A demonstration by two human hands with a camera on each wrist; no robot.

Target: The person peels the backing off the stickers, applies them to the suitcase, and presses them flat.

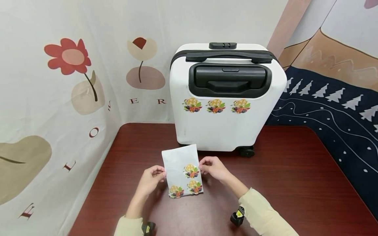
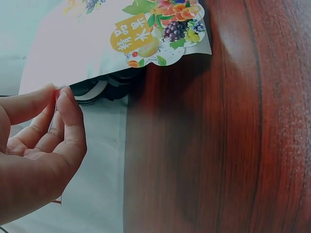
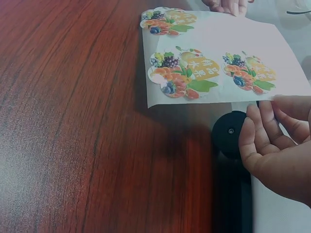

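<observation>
A white sticker sheet [image 1: 177, 162] is held up above the table in front of the suitcase. Three fruit stickers [image 1: 191, 171] show on it, two along its bottom edge and one higher at the right. My left hand [image 1: 150, 179] pinches the sheet's left edge between thumb and forefinger, as the left wrist view shows closely. At the opposite edge my right hand [image 1: 215, 167] grips the paper with thumb and fingers. Behind stands a white suitcase [image 1: 215, 131] with a row of three similar fruit stickers [image 1: 216, 106] below its black handle recess [image 1: 230, 80].
The suitcase stands at the back of a dark red wooden table [image 1: 295, 183], a black wheel [image 1: 246, 151] at its lower right. Behind the table hang a flower-printed white cloth [image 1: 112, 59] and, at the right, a cloth with mountains and trees [image 1: 330, 111].
</observation>
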